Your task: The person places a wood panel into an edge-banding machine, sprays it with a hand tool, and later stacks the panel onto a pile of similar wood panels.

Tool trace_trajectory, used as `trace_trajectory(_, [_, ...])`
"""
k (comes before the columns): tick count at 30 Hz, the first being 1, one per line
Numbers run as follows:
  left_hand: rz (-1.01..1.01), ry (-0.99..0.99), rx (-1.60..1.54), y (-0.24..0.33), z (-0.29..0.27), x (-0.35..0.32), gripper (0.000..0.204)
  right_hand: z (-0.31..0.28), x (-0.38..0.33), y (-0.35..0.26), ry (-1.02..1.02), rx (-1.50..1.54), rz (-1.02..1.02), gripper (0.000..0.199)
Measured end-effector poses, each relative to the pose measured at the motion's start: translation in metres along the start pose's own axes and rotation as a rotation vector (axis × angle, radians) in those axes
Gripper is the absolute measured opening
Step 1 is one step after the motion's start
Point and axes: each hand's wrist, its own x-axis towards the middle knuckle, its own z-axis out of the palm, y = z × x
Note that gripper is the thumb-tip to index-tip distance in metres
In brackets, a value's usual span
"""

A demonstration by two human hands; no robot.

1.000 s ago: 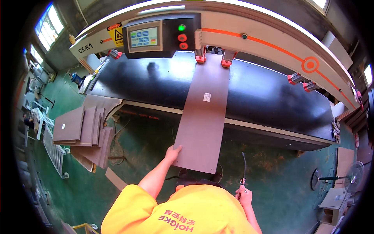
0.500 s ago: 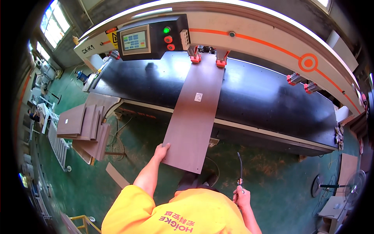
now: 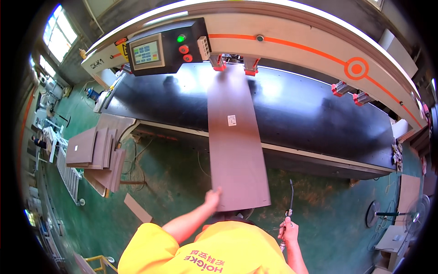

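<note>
The left hand [image 3: 213, 199] grips the brown panel [image 3: 236, 157], seemingly positioning it (right hand [image 3: 289, 230] clasping a blow gun [image 3: 288, 213]); the next move probably needs its overhang steadied.

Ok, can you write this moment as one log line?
left hand: grips brown panel at near left corner | right hand: holds long-nozzled tool | panel: partly over black table, near end overhanging

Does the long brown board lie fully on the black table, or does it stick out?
It sticks out: the board crosses the near edge of the table, and the left hand holds its overhanging part.
</note>
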Motion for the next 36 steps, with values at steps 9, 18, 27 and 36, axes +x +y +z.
trace_trajectory(9, [0.795, -0.972, 1.121, 0.143, 0.191, -0.006, 0.038, 0.014, 0.015, -0.047, 0.213, 0.080, 0.005, 0.051])
trace_trajectory(18, [1.220, -0.068, 1.142, 0.359, 0.148, 0.243, 0.076, 0.047, 0.062, -0.085, 0.238, 0.073, 0.121, 0.051])
trace_trajectory(27, [0.996, -0.110, 1.384, 0.444, 0.116, 0.311, 0.086, 0.171, 0.179, -0.189, -0.141, 0.003, 0.124, 0.051])
trace_trajectory(36, [1.064, 0.139, 1.311, 0.374, -0.008, 0.271, 0.069, 0.173, 0.236, -0.194, -0.257, 0.209, 0.089, 0.043])
